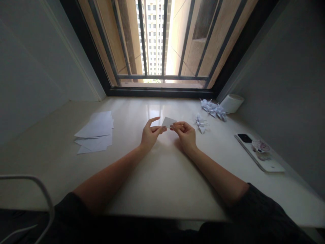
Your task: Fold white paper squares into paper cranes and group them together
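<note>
I watch both hands meet near the middle of the frame, over the pale countertop [162,183], holding one small paper piece [168,121] between them. The left hand [149,134] comes up from the lower left, its forearm slanting inward and its wrist roughly in line. Its thumb points right and pinches the paper's lower left corner, with curled fingers behind, while the index finger arches above, set well apart from the thumb, its tip just beside the paper's left edge.

The right hand [187,136] mirrors it from the lower right, with the back of the hand turned up. I see its fingers bent at the knuckles, thumb and fingertips closed narrowly on the paper's lower right edge. At this size I can't quite tell how many layers the paper has. Both elbows spread wide, inside dark sleeves [264,210] at the bottom of the frame.

At left of centre I have a loose fan of white sheets [95,127]. Right of the hands lies a small folded paper figure [201,124]; farther up and right sits a cluster of folded figures [214,109], next to a white roll [232,103]. A phone [270,164] lies at the right.
</note>
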`<state>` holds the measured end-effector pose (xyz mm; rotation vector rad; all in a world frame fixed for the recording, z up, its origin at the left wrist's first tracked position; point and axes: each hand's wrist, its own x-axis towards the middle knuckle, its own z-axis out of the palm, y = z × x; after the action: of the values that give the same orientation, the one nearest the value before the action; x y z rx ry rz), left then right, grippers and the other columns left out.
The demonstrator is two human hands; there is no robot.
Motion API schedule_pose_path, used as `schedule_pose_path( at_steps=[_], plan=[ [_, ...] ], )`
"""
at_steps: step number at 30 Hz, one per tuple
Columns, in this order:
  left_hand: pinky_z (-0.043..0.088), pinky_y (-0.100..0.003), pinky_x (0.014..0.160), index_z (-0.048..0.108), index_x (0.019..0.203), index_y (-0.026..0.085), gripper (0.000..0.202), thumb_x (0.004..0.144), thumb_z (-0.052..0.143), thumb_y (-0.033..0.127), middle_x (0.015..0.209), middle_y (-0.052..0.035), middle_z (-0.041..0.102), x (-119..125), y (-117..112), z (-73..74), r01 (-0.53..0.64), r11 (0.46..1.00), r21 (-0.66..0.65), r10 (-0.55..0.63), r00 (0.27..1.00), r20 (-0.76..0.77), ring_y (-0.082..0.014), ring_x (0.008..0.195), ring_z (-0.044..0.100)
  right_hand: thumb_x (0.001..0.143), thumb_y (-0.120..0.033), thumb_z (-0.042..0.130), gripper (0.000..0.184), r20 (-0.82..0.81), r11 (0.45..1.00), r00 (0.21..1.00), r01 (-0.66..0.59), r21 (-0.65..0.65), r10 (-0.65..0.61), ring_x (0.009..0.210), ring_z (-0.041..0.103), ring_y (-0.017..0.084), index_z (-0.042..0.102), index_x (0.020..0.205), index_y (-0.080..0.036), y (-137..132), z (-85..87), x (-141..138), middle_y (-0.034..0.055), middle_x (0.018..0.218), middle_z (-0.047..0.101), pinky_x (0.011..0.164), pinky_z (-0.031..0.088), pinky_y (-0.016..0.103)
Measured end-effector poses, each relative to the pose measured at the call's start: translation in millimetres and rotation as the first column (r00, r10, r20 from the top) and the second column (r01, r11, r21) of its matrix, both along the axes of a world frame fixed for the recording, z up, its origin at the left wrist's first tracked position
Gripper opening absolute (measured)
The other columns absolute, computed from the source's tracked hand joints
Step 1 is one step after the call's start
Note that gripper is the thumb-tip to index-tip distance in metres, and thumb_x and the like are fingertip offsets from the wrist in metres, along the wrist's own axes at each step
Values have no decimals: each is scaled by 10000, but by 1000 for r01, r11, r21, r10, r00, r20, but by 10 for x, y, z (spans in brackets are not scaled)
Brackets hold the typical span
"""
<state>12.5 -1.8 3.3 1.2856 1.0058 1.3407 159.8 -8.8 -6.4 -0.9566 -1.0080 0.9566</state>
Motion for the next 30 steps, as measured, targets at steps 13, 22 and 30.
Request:
schedule_pose_path(
  at_steps=[13,22,30],
  plan=[
    [491,-324,752,592,1126,156,529,659,743,355,801,-77,735,9,-21,24,92,995,-34,-91,996,17,-210,791,682,540,-330,813,416,16,998,999,-37,60,36,744,663,178,575,862,-214,20,-63,-2,-16,727,665,796,521,356],
    [494,-318,751,621,1104,157,488,663,745,324,779,-74,734,17,-22,51,83,995,-47,-83,997,4,-202,780,679,549,-272,806,348,-108,999,993,-51,-16,49,619,633,133,580,805,-206,16,-50,-16,-43,646,659,722,509,311],
    [486,-333,765,600,1124,158,514,661,745,329,785,-82,733,3,32,-11,57,996,-72,-55,998,29,-228,830,684,674,-330,725,247,-66,999,997,-46,11,47,715,670,180,578,833,-211,37,-77,8,-9,683,689,810,481,371]
  ],
)
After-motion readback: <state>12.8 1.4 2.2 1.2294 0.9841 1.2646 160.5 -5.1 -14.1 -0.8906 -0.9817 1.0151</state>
